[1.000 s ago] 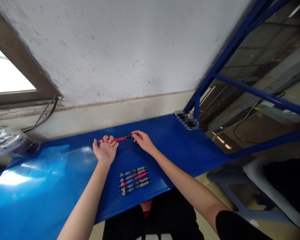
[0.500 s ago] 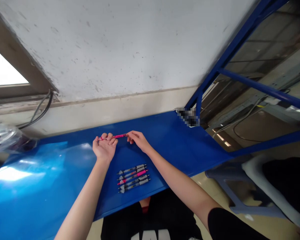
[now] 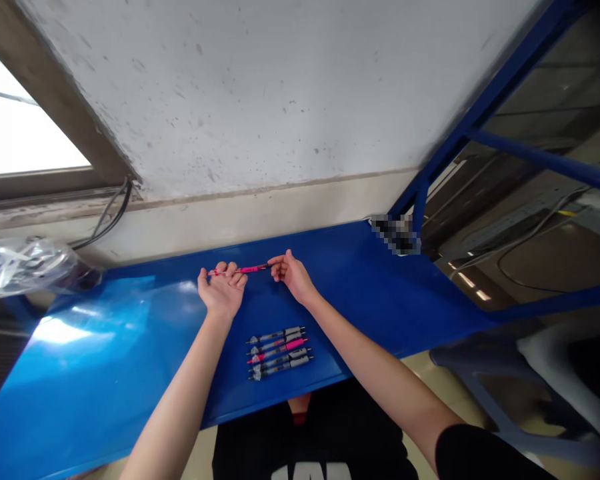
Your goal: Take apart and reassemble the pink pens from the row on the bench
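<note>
Head view: both hands are holding one pink pen [image 3: 245, 269] level just above the blue bench [image 3: 380, 293], near its far edge. The left hand [image 3: 223, 293] is curling its fingers round one end. The right hand [image 3: 291, 272] is pinching the dark end between thumb and fingertips. Nearer the body, a row of pens [image 3: 280, 352] is lying side by side on the bench, five as far as I can count. My read: those are set down and done with, and the held one is in progress. A clear plastic bag [image 3: 25, 265] is sitting far left, contents unclear.
</note>
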Available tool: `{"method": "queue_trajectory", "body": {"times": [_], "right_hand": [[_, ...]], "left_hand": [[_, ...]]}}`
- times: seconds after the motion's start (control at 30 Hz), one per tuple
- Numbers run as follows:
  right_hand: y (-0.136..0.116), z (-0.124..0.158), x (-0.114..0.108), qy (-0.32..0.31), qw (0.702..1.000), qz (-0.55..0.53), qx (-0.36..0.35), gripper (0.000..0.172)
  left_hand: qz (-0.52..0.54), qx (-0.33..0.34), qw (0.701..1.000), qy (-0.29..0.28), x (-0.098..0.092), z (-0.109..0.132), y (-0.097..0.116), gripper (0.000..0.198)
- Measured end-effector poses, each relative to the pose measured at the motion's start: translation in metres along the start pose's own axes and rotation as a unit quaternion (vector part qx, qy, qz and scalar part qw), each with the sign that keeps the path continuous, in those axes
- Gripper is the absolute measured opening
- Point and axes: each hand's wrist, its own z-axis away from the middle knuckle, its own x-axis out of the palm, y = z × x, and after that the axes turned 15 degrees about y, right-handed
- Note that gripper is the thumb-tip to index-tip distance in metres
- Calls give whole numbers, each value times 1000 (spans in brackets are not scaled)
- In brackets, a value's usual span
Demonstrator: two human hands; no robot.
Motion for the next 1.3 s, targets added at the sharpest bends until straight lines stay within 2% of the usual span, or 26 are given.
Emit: {"method": "queue_trajectory", "body": {"times": [0.1,0.2,0.3,0.4,0.47,0.5,0.6,0.67,0.8,0.87,0.93,1.0,1.07,1.23,1.3], "right_hand": [[-3,3,1,0,999,49,-22,45],[-3,8,3,-41,994,92,-35,34],[-2,11,5,-76,989,114,-48,33],[-1,9,4,-62,986,135,-76,31],[-3,6,0,-32,985,142,-97,29],[-4,4,-3,-15,984,143,-109,29],[-7,-2,-10,11,978,152,-143,28],[-7,-5,-13,13,974,166,-151,26],[-4,-8,-18,6,968,204,-147,25],[-3,-9,-20,0,954,248,-168,23],[-3,-10,-23,1,927,311,-210,19],[-3,-11,-26,12,894,370,-253,16],[-1,-13,-27,21,870,405,-280,14],[4,-16,-30,12,854,424,-301,15],[5,-16,-30,10,852,428,-302,14]], "left_hand": [[21,-9,1000,-19,-2,-2,-1,35],[12,-6,999,-41,-4,-2,-3,39],[-36,7,997,-65,-4,-2,-8,47],[-141,72,985,-76,-4,-5,-12,59],[-261,148,952,-63,-6,-9,-10,64],[-332,193,922,-49,-7,-12,-6,62],[-517,294,804,-29,-12,-19,9,45],[-582,299,755,-41,-14,-23,20,39],[-653,283,700,-63,-19,-26,33,35],[-688,283,664,-74,-22,-27,34,34],[-714,288,631,-89,-26,-29,33,32],[-724,296,615,-98,-30,-31,31,31],[-723,297,615,-100,-33,-34,30,29],[-715,297,628,-85,-36,-36,30,24],[-721,304,617,-87,-36,-37,31,20]]}}
